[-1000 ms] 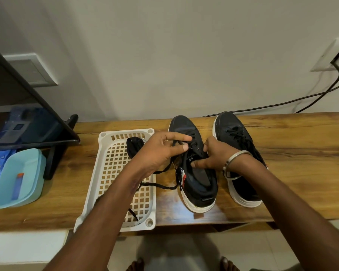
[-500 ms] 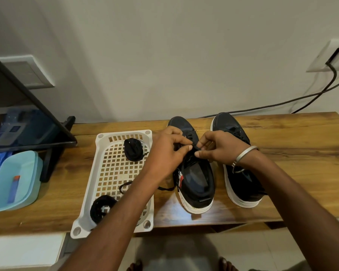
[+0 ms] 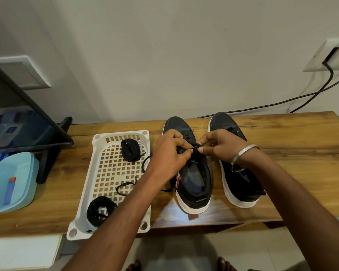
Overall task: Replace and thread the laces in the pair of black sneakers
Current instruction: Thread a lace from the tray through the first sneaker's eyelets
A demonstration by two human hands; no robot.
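The left sneaker (image 3: 192, 173) stands on the wooden table (image 3: 282, 173), heel close to the near edge, with the white basket (image 3: 98, 153) just to its left overhanging that edge and the right sneaker (image 3: 241, 180) just to its right; bare wood extends beyond that. My left hand (image 3: 168, 157) pinches the black lace (image 3: 193, 148) above this sneaker's tongue, fingers curled. My right hand (image 3: 221, 146) pinches the same lace from the opposite side, fingertips nearly meeting.

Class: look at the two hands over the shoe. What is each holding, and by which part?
Both the left hand and right hand pinch the thin black shoelace near its tip, above the left black sneaker.
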